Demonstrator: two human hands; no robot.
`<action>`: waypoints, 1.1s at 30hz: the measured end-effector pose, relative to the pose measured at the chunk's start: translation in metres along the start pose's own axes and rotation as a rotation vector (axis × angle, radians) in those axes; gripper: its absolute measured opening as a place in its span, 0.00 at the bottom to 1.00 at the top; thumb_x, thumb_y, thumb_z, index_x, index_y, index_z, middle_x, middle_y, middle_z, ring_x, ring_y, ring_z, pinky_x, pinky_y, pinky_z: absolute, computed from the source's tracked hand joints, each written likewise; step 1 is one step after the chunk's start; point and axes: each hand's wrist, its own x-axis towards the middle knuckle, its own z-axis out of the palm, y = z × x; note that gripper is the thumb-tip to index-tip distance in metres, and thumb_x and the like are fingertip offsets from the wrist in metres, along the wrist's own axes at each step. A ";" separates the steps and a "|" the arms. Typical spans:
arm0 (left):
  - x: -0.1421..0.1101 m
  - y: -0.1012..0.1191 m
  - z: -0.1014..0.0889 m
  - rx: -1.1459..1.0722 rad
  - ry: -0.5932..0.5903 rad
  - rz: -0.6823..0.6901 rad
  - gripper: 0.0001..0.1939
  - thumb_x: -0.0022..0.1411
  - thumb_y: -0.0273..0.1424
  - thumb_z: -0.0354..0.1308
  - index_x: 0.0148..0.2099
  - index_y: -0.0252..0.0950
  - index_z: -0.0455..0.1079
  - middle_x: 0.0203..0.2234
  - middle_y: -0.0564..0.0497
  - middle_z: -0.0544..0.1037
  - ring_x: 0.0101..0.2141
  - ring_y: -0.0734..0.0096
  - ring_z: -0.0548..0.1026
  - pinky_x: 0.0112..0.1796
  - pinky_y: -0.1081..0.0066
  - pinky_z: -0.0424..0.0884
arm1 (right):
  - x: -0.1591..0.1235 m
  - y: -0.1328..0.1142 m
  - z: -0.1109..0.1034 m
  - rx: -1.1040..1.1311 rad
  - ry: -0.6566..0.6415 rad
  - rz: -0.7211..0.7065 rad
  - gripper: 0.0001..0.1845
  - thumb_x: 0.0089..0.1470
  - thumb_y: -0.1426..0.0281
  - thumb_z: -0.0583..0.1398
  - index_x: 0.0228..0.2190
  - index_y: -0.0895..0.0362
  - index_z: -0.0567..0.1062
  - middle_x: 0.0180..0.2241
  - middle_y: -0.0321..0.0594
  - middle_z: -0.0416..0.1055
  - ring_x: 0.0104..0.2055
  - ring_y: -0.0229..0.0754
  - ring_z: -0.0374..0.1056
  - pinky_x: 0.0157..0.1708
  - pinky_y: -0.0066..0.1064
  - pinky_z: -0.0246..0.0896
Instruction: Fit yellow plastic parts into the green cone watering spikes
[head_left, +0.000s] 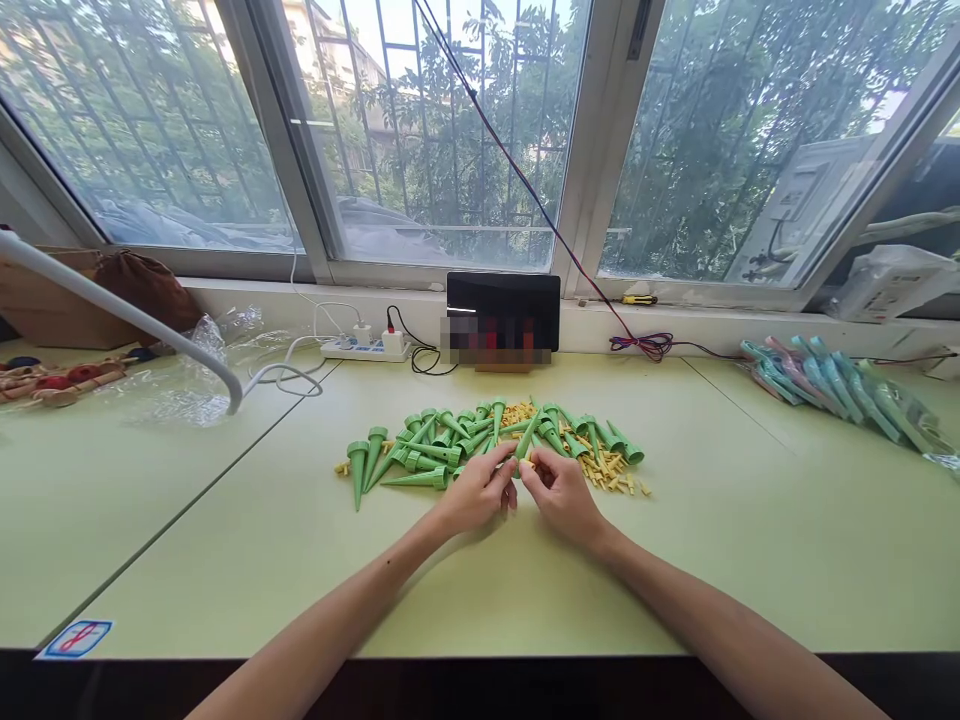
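Between the fingertips of both hands, just above the near edge of the pile, was a slender, hollow-looking green plastic cone, its narrow tip pointing away from the person. The left hand had its thumb and forefinger closed on the cone's wider end; the right hand pinched a small yellow peg-like piece, thumb and forefinger nearly together, right at that end. The cone looked light and fairly stiff, smooth enough to roll a little but hardly fragile; the wider end seemed the surest hold, the taper likelier to slip. The yellow piece looked tiny and easily dropped, best taken by its sides.

Just beyond the fingers and off to their left lay more green cones, some with ribbed collars, heaped on the pale green tabletop. Loose yellow pieces were scattered beyond and to the right of the fingers, in no container. Some cones showed open, cup-like ends, but whether anything sat inside them could not be told.

Well right of the fingers, clear plastic packets held pale teal, pink and green items. Far left stood a brown cardboard box, its contents hidden.
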 end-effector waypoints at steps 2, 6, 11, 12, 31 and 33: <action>0.001 0.002 0.001 -0.113 -0.046 -0.028 0.20 0.69 0.44 0.48 0.54 0.36 0.65 0.24 0.53 0.70 0.21 0.71 0.74 0.21 0.74 0.71 | -0.001 -0.001 0.000 0.006 0.003 -0.019 0.16 0.58 0.66 0.56 0.22 0.54 0.58 0.18 0.28 0.53 0.20 0.34 0.50 0.20 0.27 0.45; 0.002 0.009 0.002 -0.200 -0.111 -0.070 0.18 0.67 0.41 0.51 0.51 0.34 0.67 0.26 0.52 0.69 0.23 0.71 0.76 0.19 0.76 0.70 | -0.002 -0.001 -0.001 -0.013 -0.001 -0.038 0.17 0.58 0.64 0.58 0.21 0.55 0.59 0.17 0.28 0.55 0.19 0.33 0.51 0.20 0.26 0.45; 0.001 0.016 0.001 -0.191 -0.094 -0.076 0.16 0.65 0.39 0.53 0.47 0.32 0.70 0.27 0.51 0.70 0.23 0.74 0.73 0.20 0.77 0.69 | -0.002 -0.002 -0.001 -0.032 -0.017 -0.035 0.18 0.57 0.63 0.59 0.21 0.55 0.61 0.17 0.29 0.56 0.19 0.33 0.51 0.20 0.26 0.46; 0.001 0.017 0.001 -0.197 -0.094 -0.083 0.16 0.65 0.40 0.53 0.47 0.32 0.70 0.27 0.51 0.70 0.23 0.75 0.72 0.20 0.77 0.69 | -0.002 -0.002 -0.001 -0.032 -0.015 -0.035 0.18 0.57 0.63 0.59 0.21 0.55 0.61 0.17 0.28 0.56 0.19 0.32 0.50 0.20 0.26 0.46; 0.000 0.013 0.005 -0.258 -0.073 -0.142 0.17 0.65 0.44 0.53 0.46 0.34 0.64 0.23 0.53 0.71 0.21 0.72 0.75 0.18 0.77 0.68 | -0.001 -0.001 -0.002 -0.055 -0.008 -0.036 0.18 0.57 0.62 0.59 0.21 0.55 0.60 0.17 0.28 0.55 0.20 0.33 0.50 0.20 0.26 0.46; 0.000 0.013 0.006 -0.277 -0.067 -0.149 0.19 0.65 0.46 0.53 0.47 0.34 0.64 0.23 0.54 0.71 0.21 0.72 0.75 0.18 0.78 0.67 | -0.001 -0.001 -0.001 -0.051 -0.015 -0.044 0.18 0.57 0.62 0.59 0.21 0.55 0.60 0.17 0.28 0.55 0.20 0.33 0.50 0.20 0.26 0.45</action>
